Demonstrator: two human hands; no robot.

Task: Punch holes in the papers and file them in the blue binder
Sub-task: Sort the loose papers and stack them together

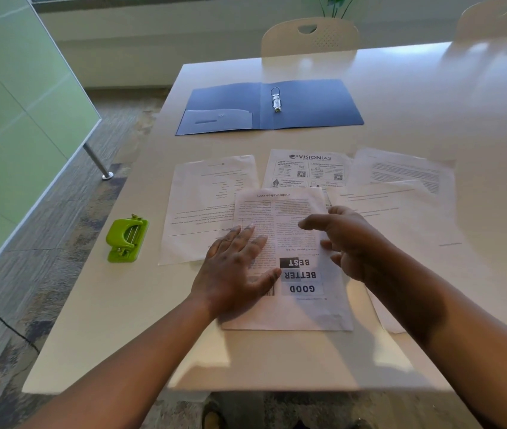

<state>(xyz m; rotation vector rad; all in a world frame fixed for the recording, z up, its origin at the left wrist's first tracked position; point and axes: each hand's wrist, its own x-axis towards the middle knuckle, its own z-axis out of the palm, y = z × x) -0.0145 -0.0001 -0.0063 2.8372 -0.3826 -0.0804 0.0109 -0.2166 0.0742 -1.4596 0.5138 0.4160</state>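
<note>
Five or so loose papers lie spread across the white table [400, 88], some overlapping, and none looks punched yet — the task seems to be at its first step, gathering the sheets. The nearest sheet [301, 292], printed with "GOOD BETTER BEST" upside down to the person, lies on top of the others just in front of them. The left hand [233, 270] rests flat on its left part, fingers straight and a little spread, pressing it to the table. The right hand [342, 239] hovers at the sheet's right edge, fingers loosely curled and apart; whether they touch the paper I cannot tell, and they grip nothing that shows.

The other sheets sit beyond and to the sides: one at the left [208, 199], one headed "VISIONIAS" [308, 167] in the middle, and two more at the right [400, 187].

The green hole punch [126, 238] stands near the table's left edge, well apart from both hands and just beside the left sheet. The blue binder [317, 103] lies open farther back, its metal rings [276, 99] apparently closed, though this is hard to tell.

Next, I judge, the sheets need squaring into a stack with edges aligned — then one edge goes into the punch. The rings would have to be opened before filing.
</note>
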